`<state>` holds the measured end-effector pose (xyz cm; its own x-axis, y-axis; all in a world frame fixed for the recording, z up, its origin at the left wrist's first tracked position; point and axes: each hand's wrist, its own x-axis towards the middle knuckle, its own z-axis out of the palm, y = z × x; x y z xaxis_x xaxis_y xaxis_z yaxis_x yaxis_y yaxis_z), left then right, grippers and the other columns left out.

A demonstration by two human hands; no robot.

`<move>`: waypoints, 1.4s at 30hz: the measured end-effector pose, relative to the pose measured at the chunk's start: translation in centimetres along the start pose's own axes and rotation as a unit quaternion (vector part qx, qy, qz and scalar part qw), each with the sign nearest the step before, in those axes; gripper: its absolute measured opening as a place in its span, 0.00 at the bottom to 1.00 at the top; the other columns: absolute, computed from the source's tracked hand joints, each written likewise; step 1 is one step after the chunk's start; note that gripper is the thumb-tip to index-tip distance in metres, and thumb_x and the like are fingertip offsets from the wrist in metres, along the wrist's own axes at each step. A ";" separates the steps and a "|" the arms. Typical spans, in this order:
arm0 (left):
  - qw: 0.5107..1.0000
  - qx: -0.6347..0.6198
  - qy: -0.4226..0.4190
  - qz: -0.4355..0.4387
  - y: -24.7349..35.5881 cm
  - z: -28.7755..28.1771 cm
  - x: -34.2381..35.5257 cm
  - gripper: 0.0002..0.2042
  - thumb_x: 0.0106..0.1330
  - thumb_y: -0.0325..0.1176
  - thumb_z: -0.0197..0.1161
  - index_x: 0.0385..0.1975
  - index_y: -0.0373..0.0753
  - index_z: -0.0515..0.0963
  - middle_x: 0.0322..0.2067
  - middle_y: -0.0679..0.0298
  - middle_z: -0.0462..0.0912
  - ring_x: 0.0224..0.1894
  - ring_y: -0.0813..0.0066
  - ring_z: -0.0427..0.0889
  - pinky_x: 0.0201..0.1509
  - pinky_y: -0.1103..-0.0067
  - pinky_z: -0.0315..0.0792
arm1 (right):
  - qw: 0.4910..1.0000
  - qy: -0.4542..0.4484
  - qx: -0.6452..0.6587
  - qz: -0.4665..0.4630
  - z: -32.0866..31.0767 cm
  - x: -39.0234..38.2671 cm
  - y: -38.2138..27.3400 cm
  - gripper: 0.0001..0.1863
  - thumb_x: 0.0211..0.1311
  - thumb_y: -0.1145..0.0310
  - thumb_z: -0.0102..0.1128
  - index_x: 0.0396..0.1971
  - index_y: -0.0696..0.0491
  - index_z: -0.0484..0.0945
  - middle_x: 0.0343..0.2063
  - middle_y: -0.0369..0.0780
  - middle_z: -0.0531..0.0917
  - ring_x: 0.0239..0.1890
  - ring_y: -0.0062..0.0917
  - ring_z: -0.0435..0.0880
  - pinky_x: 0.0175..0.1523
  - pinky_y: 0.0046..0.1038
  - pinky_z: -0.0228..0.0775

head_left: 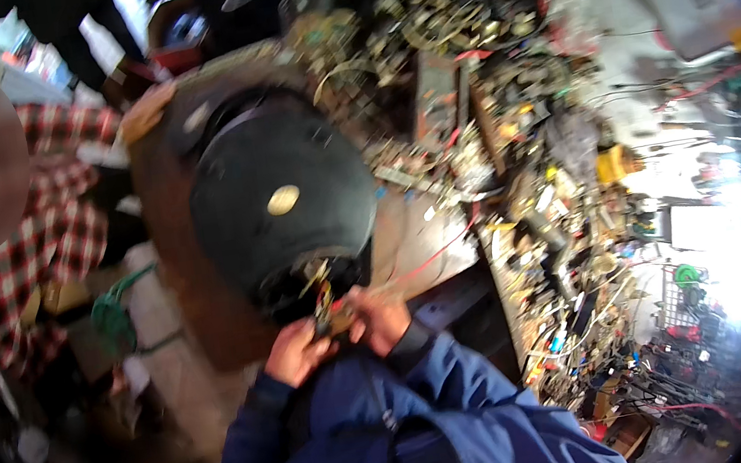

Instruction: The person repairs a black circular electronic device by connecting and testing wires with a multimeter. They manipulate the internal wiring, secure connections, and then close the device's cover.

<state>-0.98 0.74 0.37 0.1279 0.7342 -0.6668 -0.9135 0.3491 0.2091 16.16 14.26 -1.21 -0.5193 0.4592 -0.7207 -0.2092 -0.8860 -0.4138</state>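
Observation:
A large black rounded casing (280, 197) with a pale oval badge lies on the brown tabletop in front of me. Several thin coloured wires (323, 293), yellow and red among them, come out of the opening at its near end. Close to my body, the fingers of my left hand (296, 354) are closed around the lower end of this wire bundle. My right hand (383, 319) is pinched beside it, at a small brownish piece (341, 317) that is too blurred to name. A thin red wire (431, 259) runs from near my right hand toward the right.
A big heap of loose electrical parts and cables (522, 163) covers the right and far side. At the left, a person in a red checked shirt (65, 180) rests a hand (147, 111) on the table's edge (159, 195). A green cord (113, 322) hangs at the left.

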 end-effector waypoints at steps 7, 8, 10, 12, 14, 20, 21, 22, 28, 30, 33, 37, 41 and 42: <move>0.999 -0.033 -0.005 0.024 -1.4 -1.1 0.4 0.14 0.80 0.37 0.54 0.55 0.34 0.77 0.46 0.60 0.84 0.34 0.78 0.80 0.56 0.63 0.82 | 0.999 0.027 -0.015 0.013 1.0 -1.1 -0.6 0.13 0.72 0.63 0.63 0.38 0.61 0.82 0.26 0.45 0.86 0.15 0.25 0.77 0.19 0.30 0.73; 0.999 -0.036 -0.005 0.024 -1.4 -1.2 0.2 0.14 0.80 0.37 0.54 0.54 0.34 0.78 0.46 0.60 0.84 0.34 0.77 0.80 0.56 0.63 0.82 | 1.000 0.025 -0.013 0.011 1.0 -1.1 -0.5 0.13 0.72 0.63 0.64 0.38 0.61 0.82 0.25 0.44 0.85 0.15 0.25 0.77 0.19 0.30 0.73; 0.999 -0.037 -0.011 0.025 -1.5 -1.1 0.3 0.14 0.80 0.37 0.55 0.54 0.34 0.78 0.45 0.60 0.84 0.34 0.77 0.80 0.56 0.63 0.82 | 0.999 0.035 -0.018 0.016 1.3 -1.3 -0.8 0.13 0.72 0.63 0.64 0.38 0.61 0.82 0.24 0.43 0.84 0.15 0.25 0.77 0.19 0.30 0.73; 0.999 -0.032 -0.021 0.029 -1.4 -1.0 0.4 0.14 0.80 0.37 0.55 0.53 0.34 0.78 0.44 0.60 0.84 0.34 0.77 0.80 0.56 0.64 0.82 | 0.999 0.044 -0.022 0.018 1.6 -1.5 -1.1 0.13 0.71 0.63 0.64 0.38 0.61 0.82 0.23 0.43 0.83 0.15 0.25 0.77 0.19 0.30 0.73; 0.999 -0.023 -0.005 0.026 -1.4 -0.6 0.3 0.13 0.79 0.36 0.56 0.53 0.34 0.78 0.44 0.60 0.84 0.34 0.77 0.80 0.55 0.65 0.82 | 0.998 0.053 -0.026 0.020 1.6 -1.6 -1.3 0.13 0.71 0.63 0.65 0.38 0.61 0.82 0.23 0.43 0.83 0.15 0.25 0.78 0.19 0.29 0.73; 0.999 0.015 0.017 0.036 -1.2 0.5 -0.4 0.13 0.76 0.35 0.61 0.55 0.35 0.79 0.42 0.66 0.84 0.35 0.81 0.79 0.51 0.73 0.82 | 0.976 0.065 -0.156 -0.140 1.7 -2.6 -4.3 0.12 0.72 0.67 0.58 0.37 0.62 0.81 0.26 0.44 0.84 0.22 0.26 0.83 0.27 0.28 0.78; 0.999 0.024 0.029 0.036 -1.0 1.0 -0.7 0.13 0.76 0.35 0.62 0.54 0.36 0.79 0.41 0.67 0.84 0.36 0.81 0.79 0.51 0.74 0.81 | 0.962 0.077 -0.177 -0.191 2.0 -2.7 -5.0 0.11 0.72 0.68 0.55 0.37 0.61 0.81 0.28 0.44 0.85 0.25 0.27 0.84 0.31 0.29 0.80; 0.997 0.040 0.047 0.038 -0.9 1.4 -0.8 0.13 0.75 0.35 0.63 0.54 0.35 0.79 0.41 0.67 0.84 0.36 0.81 0.79 0.50 0.75 0.81 | 0.949 0.027 -0.236 -0.210 1.5 -2.6 -5.9 0.11 0.73 0.69 0.51 0.38 0.61 0.80 0.31 0.43 0.84 0.28 0.26 0.84 0.37 0.27 0.79; 0.951 0.244 0.130 0.142 -1.0 4.1 -1.2 0.13 0.71 0.34 0.68 0.49 0.33 0.79 0.37 0.67 0.85 0.34 0.81 0.82 0.42 0.81 0.78 | 0.882 -0.025 -0.442 -0.160 3.8 -1.3 -8.6 0.12 0.72 0.69 0.53 0.42 0.62 0.81 0.24 0.35 0.79 0.24 0.17 0.77 0.32 0.21 0.69; 0.906 0.341 0.174 0.179 -0.6 5.7 -1.2 0.13 0.69 0.34 0.71 0.46 0.32 0.80 0.34 0.66 0.86 0.30 0.81 0.82 0.38 0.82 0.77 | 0.858 -0.034 -0.488 -0.156 3.9 0.1 -8.3 0.12 0.70 0.69 0.55 0.42 0.61 0.82 0.23 0.37 0.81 0.24 0.19 0.77 0.32 0.26 0.71; 0.826 0.472 0.204 0.229 -0.2 7.2 -1.3 0.14 0.67 0.34 0.73 0.44 0.32 0.80 0.29 0.66 0.86 0.31 0.82 0.82 0.36 0.80 0.77 | 0.824 -0.032 -0.544 -0.156 4.7 1.7 -8.1 0.13 0.66 0.68 0.59 0.42 0.61 0.84 0.26 0.46 0.85 0.28 0.27 0.84 0.37 0.32 0.76; 0.781 0.521 0.223 0.264 0.0 7.6 -1.4 0.16 0.62 0.36 0.76 0.40 0.32 0.81 0.27 0.61 0.85 0.29 0.79 0.83 0.36 0.78 0.77 | 0.813 -0.062 -0.558 -0.153 5.8 2.8 -7.8 0.15 0.64 0.67 0.59 0.44 0.61 0.84 0.29 0.49 0.88 0.34 0.33 0.89 0.41 0.36 0.77; 0.746 0.553 0.224 0.296 -0.1 7.2 -1.2 0.15 0.59 0.36 0.77 0.39 0.33 0.81 0.28 0.58 0.85 0.28 0.73 0.84 0.35 0.76 0.77 | 0.821 -0.083 -0.556 -0.101 6.5 2.5 -8.1 0.15 0.65 0.67 0.61 0.45 0.61 0.84 0.28 0.45 0.87 0.32 0.25 0.86 0.40 0.31 0.77; 0.736 0.562 0.223 0.304 -0.3 6.9 -1.1 0.15 0.59 0.35 0.77 0.39 0.33 0.82 0.29 0.58 0.85 0.29 0.71 0.84 0.35 0.75 0.77 | 0.831 -0.087 -0.544 -0.079 6.6 2.2 -8.2 0.15 0.66 0.67 0.61 0.45 0.61 0.84 0.28 0.43 0.87 0.32 0.23 0.85 0.40 0.29 0.77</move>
<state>1.78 3.82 5.96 -0.5410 0.7776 -0.3204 0.1808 0.4795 0.8587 11.24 22.09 4.22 -0.6877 0.4650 -0.5576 0.5376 -0.1900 -0.8215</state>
